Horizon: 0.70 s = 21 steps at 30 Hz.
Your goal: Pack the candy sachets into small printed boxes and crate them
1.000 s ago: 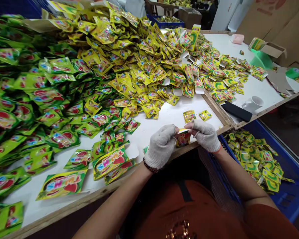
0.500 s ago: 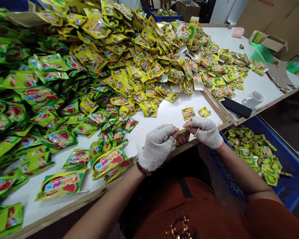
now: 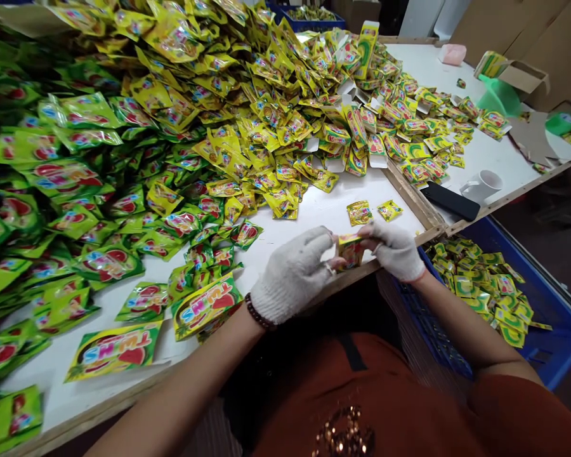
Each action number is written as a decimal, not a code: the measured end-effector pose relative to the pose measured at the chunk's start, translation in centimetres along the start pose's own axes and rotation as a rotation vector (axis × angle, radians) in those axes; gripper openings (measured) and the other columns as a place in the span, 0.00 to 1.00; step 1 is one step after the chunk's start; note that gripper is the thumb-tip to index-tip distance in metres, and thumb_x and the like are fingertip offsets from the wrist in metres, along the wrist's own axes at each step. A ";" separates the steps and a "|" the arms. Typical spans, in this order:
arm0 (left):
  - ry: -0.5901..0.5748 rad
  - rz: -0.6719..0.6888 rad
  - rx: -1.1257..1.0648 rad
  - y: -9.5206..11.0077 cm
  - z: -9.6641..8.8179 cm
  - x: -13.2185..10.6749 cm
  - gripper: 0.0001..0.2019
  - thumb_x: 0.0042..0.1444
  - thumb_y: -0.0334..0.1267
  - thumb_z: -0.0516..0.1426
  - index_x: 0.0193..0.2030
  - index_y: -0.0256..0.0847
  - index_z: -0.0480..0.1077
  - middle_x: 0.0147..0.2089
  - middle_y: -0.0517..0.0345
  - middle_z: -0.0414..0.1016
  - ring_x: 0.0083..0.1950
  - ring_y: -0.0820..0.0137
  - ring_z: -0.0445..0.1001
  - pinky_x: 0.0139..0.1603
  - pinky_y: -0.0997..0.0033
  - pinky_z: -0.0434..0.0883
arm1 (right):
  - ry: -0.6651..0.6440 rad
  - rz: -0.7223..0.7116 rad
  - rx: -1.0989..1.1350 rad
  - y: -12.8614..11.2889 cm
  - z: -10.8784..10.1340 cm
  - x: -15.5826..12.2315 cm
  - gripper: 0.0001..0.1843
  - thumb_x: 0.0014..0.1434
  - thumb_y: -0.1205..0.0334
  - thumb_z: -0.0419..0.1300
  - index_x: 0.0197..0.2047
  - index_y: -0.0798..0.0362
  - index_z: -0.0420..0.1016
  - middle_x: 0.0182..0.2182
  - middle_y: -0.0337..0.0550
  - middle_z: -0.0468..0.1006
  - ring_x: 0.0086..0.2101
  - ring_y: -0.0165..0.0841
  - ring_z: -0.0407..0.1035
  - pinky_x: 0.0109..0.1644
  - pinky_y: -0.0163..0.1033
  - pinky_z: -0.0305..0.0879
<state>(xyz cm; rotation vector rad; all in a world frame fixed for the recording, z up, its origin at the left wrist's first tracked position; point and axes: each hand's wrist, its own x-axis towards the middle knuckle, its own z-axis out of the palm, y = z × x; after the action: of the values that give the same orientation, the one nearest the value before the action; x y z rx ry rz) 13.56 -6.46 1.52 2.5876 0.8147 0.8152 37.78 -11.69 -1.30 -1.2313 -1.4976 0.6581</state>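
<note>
My left hand (image 3: 295,273) and my right hand (image 3: 396,249), both in white knit gloves with bare fingertips, pinch a small yellow carton (image 3: 350,249) between them at the table's front edge. Each hand is closed on one side of the carton. Two small yellow sachets (image 3: 360,212) lie on the white tabletop (image 3: 309,219) just beyond my hands. A heap of yellow sachets (image 3: 276,108) rises behind them, and a heap of larger green packets (image 3: 71,184) fills the left.
A blue crate (image 3: 547,330) with filled yellow-green cartons stands low at my right. On the adjoining table lie a black phone (image 3: 450,200), a white mug (image 3: 483,185), a green dustpan (image 3: 497,98) and a cardboard box (image 3: 523,79).
My hands have shifted slightly up and left with the carton, and it has turned between my fingers. The view has tilted a little downward.
</note>
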 end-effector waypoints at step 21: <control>0.130 -0.595 -0.710 -0.5 0.4 -1.5 0.14 0.55 0.44 0.62 0.44 0.40 0.68 0.40 0.54 0.80 0.41 0.65 0.80 0.43 0.64 0.78 | 0.052 0.219 0.377 -1.2 5.5 -0.4 0.20 0.53 0.54 0.71 0.40 0.49 0.66 0.42 0.43 0.80 0.43 0.35 0.78 0.50 0.42 0.76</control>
<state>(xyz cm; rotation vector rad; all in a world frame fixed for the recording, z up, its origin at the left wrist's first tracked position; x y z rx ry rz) 12.57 -7.04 0.35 1.5744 1.0232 0.8752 32.19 -11.45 -2.06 -1.1147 -1.1383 0.9961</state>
